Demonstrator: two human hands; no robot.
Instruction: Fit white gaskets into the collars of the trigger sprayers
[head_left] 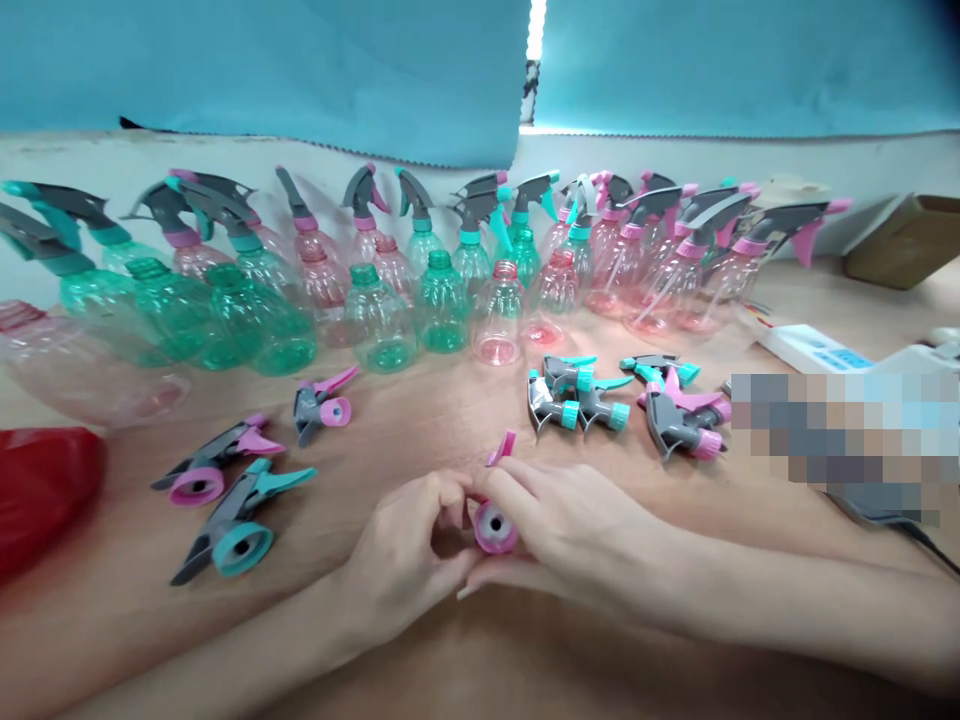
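The single head-worn camera faces forward and down across the table, the left hand and right hand near, the blue cloth beyond.

Ahead of the left hand and right hand, a bare lane of worktop runs forward between the three trigger spray heads at left and the clustered spray heads at right, wide enough for a hand to pass. It ends at the front row of uncapped bottles, whose close spacing, with the capped spray bottles behind, blocks further reach; a red object and a dark cable obstruct the far sides.
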